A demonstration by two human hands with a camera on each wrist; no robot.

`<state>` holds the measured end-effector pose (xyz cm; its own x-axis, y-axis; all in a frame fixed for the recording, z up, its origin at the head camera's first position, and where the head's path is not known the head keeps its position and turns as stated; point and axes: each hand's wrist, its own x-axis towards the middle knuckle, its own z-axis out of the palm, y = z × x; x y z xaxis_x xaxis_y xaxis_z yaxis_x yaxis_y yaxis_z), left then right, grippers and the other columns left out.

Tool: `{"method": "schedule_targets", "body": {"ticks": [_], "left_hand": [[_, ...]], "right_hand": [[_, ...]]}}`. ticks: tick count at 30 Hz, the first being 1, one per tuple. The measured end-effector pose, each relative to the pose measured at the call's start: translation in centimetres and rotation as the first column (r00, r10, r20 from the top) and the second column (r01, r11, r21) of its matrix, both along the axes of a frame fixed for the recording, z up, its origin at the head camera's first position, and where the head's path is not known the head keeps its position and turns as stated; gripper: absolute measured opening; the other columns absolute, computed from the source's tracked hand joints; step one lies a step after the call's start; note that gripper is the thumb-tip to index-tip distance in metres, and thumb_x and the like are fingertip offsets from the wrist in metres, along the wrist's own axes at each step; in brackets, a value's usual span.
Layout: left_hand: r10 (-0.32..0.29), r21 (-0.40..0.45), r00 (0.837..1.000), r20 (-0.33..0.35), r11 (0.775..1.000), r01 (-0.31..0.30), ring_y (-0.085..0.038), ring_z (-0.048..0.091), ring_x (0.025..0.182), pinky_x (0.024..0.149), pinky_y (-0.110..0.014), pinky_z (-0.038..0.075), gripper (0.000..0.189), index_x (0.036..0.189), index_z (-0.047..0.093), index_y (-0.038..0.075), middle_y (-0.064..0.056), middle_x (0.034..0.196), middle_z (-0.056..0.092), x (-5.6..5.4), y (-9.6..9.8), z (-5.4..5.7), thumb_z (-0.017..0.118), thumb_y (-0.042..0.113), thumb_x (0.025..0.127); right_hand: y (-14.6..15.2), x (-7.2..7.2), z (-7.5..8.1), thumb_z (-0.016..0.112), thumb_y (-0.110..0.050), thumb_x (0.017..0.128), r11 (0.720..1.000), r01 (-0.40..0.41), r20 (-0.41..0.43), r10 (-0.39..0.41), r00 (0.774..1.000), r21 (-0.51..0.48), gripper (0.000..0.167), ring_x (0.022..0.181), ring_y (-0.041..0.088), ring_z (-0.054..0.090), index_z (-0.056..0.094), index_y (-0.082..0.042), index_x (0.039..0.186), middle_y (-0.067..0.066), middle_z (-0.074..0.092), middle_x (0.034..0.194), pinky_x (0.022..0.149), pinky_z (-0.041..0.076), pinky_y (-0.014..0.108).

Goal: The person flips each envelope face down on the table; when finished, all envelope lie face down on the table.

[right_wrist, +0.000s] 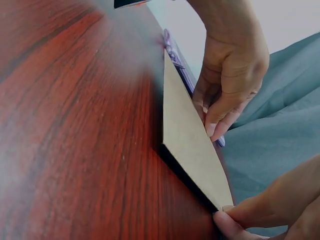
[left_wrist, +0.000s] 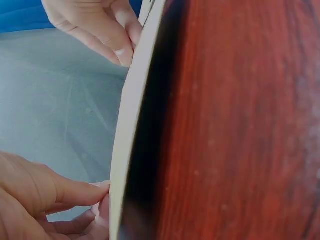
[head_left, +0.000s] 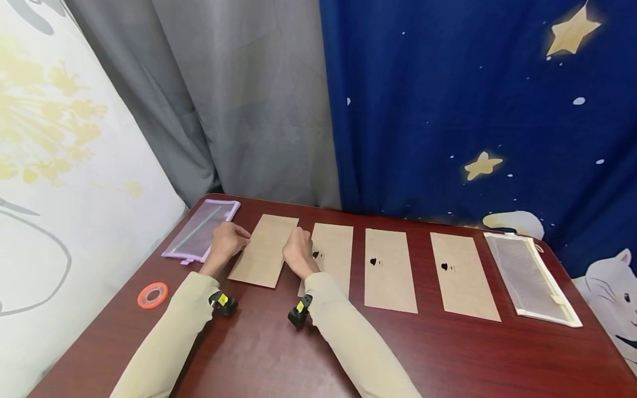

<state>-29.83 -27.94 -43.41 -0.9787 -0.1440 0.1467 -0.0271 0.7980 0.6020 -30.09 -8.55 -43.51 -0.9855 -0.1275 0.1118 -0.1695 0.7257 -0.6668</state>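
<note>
A plain brown kraft-paper rectangle (head_left: 265, 251) is between my two hands, with a dark shadow under its near edge in both wrist views. My left hand (head_left: 228, 241) pinches its left edge; the thumb and fingers meet there in the left wrist view. On the opposite edge, my right hand (right_wrist: 295, 205) pinches it between thumb and finger. Beside the right hand lies a similar kraft rectangle (head_left: 335, 254) with a small black hat print, partly covered by that hand and sleeve. What is on the held piece's underside is hidden.
Two more hat-printed kraft rectangles, one (head_left: 389, 287) and another (head_left: 465, 287), lie rightward in a row. A purple-edged mesh zip pouch (head_left: 199, 228) is at far left, a white-edged one (head_left: 532, 276) at far right. An orange tape roll (head_left: 152, 296) lies near the left table edge.
</note>
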Motion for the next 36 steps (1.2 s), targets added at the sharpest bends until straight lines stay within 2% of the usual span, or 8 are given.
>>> {"method": "schedule_targets", "body": {"ticks": [9, 17, 22, 26, 28, 31, 34, 36], "left_hand": [[0.014, -0.032, 1.000, -0.003, 0.999, -0.014, -0.032, 0.069, 0.081, 0.067, -0.034, 0.056, 0.012, 0.089, 0.079, -0.001, -0.016, 0.078, 0.076, -0.1, 0.4, 0.1, 0.075, 0.007, 0.081], [0.010, -0.059, 1.000, 0.005, 0.998, -0.010, -0.036, 0.070, 0.081, 0.067, -0.038, 0.057, 0.012, 0.086, 0.079, -0.002, -0.017, 0.079, 0.076, 0.3, 0.4, 0.2, 0.077, 0.008, 0.080], [0.023, -0.087, 1.000, -0.020, 0.996, -0.024, -0.041, 0.069, 0.087, 0.071, -0.044, 0.056, 0.017, 0.091, 0.078, -0.002, -0.021, 0.090, 0.076, 1.1, 0.6, 1.1, 0.072, 0.013, 0.086], [0.015, -0.040, 1.000, 0.026, 0.999, -0.014, -0.039, 0.068, 0.098, 0.080, -0.045, 0.054, 0.026, 0.103, 0.078, 0.002, -0.021, 0.106, 0.075, 1.6, 2.4, 2.5, 0.065, 0.023, 0.094], [-0.032, 0.062, 0.996, 0.083, 0.998, 0.027, -0.034, 0.070, 0.098, 0.084, -0.041, 0.057, 0.031, 0.111, 0.076, 0.002, -0.021, 0.109, 0.075, 1.6, 3.6, 3.1, 0.062, 0.026, 0.097], [-0.148, 0.295, 0.974, 0.170, 0.951, 0.093, -0.024, 0.073, 0.095, 0.089, -0.038, 0.061, 0.036, 0.122, 0.069, -0.004, -0.023, 0.114, 0.072, 1.5, 5.5, 3.6, 0.060, 0.022, 0.100], [-0.279, 0.511, 0.929, 0.242, 0.851, 0.123, -0.026, 0.072, 0.103, 0.095, -0.040, 0.060, 0.042, 0.133, 0.056, -0.014, -0.032, 0.125, 0.065, 1.4, 7.0, 3.7, 0.055, 0.016, 0.103], [-0.342, 0.583, 0.897, 0.280, 0.803, 0.124, -0.033, 0.068, 0.114, 0.102, -0.043, 0.057, 0.046, 0.138, 0.049, -0.016, -0.036, 0.134, 0.058, 1.5, 7.9, 3.6, 0.052, 0.015, 0.104]], "right_hand": [[-0.1, 0.2, 0.4, 0.049, 0.005, 0.096, 0.999, -0.017, -0.097, 0.020, 0.995, 0.031, 0.048, 0.054, 0.015, 0.046, 0.037, -0.015, 0.054, 0.003, 0.042, 0.055, 0.047, 0.037, 0.024], [0.1, 0.4, 1.0, 0.051, 0.006, 0.094, 1.000, 0.002, -0.023, -0.002, 1.000, 0.024, 0.048, 0.055, 0.014, 0.042, 0.036, -0.015, 0.053, 0.001, 0.040, 0.055, 0.048, 0.035, 0.024], [1.2, 0.7, 2.4, 0.061, 0.004, 0.089, 1.000, -0.002, -0.003, 0.001, 1.000, -0.019, 0.045, 0.052, 0.012, 0.036, 0.043, -0.010, 0.051, -0.001, 0.034, 0.051, 0.048, 0.033, 0.022], [3.3, 0.8, 3.7, 0.074, -0.006, 0.088, 0.994, -0.011, 0.040, 0.015, 0.999, -0.105, 0.014, 0.051, 0.007, 0.050, 0.073, 0.002, 0.077, -0.001, 0.057, 0.056, 0.049, 0.040, 0.016], [4.7, 0.7, 4.1, 0.077, -0.010, 0.088, 0.987, 0.001, 0.082, 0.012, 0.997, -0.158, 0.018, 0.059, 0.010, 0.066, 0.077, 0.002, 0.100, 0.004, 0.072, 0.070, 0.051, 0.045, 0.015], [7.2, 0.5, 4.4, 0.077, -0.012, 0.088, 0.971, 0.022, 0.154, 0.016, 0.988, -0.239, 0.031, 0.075, 0.024, 0.077, 0.074, 0.001, 0.116, 0.013, 0.078, 0.087, 0.051, 0.049, 0.016], [9.7, 0.4, 4.4, 0.077, -0.011, 0.087, 0.950, 0.020, 0.182, 0.039, 0.983, -0.310, 0.031, 0.081, 0.029, 0.077, 0.074, 0.001, 0.115, 0.014, 0.078, 0.087, 0.053, 0.051, 0.018], [11.5, 0.4, 4.1, 0.075, -0.008, 0.087, 0.933, 0.010, 0.189, 0.063, 0.980, -0.360, 0.030, 0.079, 0.028, 0.077, 0.073, 0.003, 0.114, 0.013, 0.078, 0.086, 0.059, 0.057, 0.022]]}}
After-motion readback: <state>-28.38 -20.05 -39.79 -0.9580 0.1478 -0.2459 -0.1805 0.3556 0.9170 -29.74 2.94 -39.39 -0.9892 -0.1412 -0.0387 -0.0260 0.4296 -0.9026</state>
